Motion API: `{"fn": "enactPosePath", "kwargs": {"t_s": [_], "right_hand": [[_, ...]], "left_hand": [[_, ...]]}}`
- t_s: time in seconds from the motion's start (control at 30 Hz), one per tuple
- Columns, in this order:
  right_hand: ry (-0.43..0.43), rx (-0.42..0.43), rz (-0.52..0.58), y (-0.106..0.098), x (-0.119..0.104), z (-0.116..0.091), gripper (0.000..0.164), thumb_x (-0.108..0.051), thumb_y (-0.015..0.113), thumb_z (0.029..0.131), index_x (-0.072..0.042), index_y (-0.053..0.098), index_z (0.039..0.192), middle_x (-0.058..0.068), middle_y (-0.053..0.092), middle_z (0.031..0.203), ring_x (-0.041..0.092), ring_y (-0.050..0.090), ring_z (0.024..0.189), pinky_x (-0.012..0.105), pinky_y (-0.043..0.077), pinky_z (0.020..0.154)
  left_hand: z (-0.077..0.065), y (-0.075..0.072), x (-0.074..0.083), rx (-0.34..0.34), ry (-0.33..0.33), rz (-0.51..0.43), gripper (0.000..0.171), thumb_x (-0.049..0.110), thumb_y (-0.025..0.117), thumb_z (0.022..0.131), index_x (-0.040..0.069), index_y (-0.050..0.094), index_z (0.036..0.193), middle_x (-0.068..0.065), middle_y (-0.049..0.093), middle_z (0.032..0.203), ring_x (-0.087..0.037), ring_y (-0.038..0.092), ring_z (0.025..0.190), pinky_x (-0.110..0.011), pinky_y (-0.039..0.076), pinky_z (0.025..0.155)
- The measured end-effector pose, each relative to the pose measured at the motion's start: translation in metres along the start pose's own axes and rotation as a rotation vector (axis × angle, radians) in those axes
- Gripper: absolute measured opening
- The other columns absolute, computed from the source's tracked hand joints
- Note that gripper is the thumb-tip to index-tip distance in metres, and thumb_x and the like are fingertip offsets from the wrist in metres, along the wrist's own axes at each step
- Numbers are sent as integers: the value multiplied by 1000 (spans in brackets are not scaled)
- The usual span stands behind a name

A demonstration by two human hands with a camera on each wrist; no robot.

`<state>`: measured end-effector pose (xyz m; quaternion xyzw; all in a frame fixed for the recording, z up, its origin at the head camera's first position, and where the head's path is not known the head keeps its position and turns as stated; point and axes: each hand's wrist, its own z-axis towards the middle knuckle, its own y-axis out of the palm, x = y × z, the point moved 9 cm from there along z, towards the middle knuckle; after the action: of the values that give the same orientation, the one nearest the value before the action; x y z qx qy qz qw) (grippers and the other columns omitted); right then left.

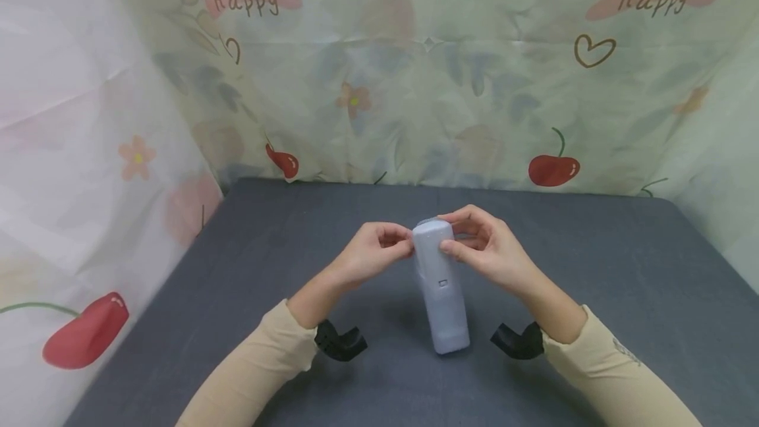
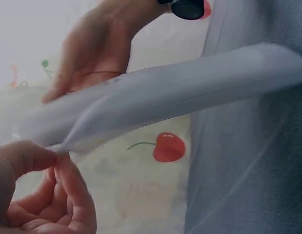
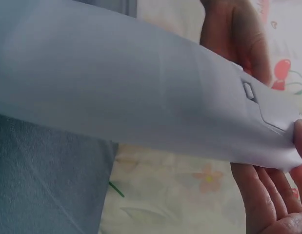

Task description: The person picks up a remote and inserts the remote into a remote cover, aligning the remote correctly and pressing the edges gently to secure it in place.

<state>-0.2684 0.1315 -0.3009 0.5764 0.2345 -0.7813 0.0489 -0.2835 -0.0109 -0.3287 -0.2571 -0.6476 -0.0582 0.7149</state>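
Note:
A long white remote control (image 1: 443, 308) stands on end, tilted, between the hands, its lower end at the dark table. A small latch outlines what looks like a battery cover on its side. Soft, pale, sleeve-like material (image 2: 94, 122) wraps part of it, one edge drawn away from the body. My left hand (image 1: 373, 250) pinches that edge between thumb and forefinger near the upper end. With thumb on one side and fingers on the other, my right hand (image 1: 489, 246) grips the upper end. The remote's far side is hidden in the head view.
A dark grey cloth-covered table (image 1: 267, 229) lies beneath. Patterned curtains (image 1: 385, 84) with cherries and hearts hang behind and at both sides. Black wrist bands (image 1: 342, 342) jut out below both forearms, close to the table.

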Motion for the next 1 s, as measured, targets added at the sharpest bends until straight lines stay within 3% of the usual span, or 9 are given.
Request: {"fn": "enactPosePath", "kwargs": {"t_s": [0.13,0.3,0.43,0.57,0.87,1.0], "right_hand": [[15,28,-33,-3,-1,1,36,-12,66,87,-4,51,118,6,58,113,8,66,88,27,55,76],[0,41,-57,-5,-5,2,37,-12,66,87,-4,50,120,12,57,114,10,68,83,26,56,75],[-26,44,-83,-5,-7,0,38,-10,65,87,-2,50,120,14,58,111,11,69,80,25,56,74],[-57,53,-88,-6,-9,-2,37,-7,65,87,-1,50,120,10,59,108,10,69,79,24,55,74],[-103,88,-92,-6,-9,0,35,-5,65,86,0,50,118,8,60,106,5,68,82,23,55,72],[-90,80,-70,-6,-7,1,35,-6,63,87,2,49,118,1,60,104,6,68,81,25,55,72]], "left_hand": [[1,-6,2,124,-27,-26,22,13,56,93,-1,64,107,-15,67,105,-14,62,88,-32,53,85],[0,-8,-4,216,-103,-211,24,14,56,93,-2,64,108,-4,65,87,-11,57,81,-27,50,82],[-3,-2,-10,160,-146,-291,26,12,53,94,-5,61,112,3,54,74,-10,50,75,-24,45,77],[-4,2,-6,92,-113,-271,26,9,49,93,-8,58,112,2,51,73,-10,47,72,-24,43,74],[-4,-4,-2,168,-104,-164,23,15,57,92,-2,63,108,-2,60,85,-10,52,76,-22,47,72],[-3,-3,-2,152,-98,-163,25,18,60,91,-1,64,107,-2,65,87,-9,54,76,-23,47,73]]}}
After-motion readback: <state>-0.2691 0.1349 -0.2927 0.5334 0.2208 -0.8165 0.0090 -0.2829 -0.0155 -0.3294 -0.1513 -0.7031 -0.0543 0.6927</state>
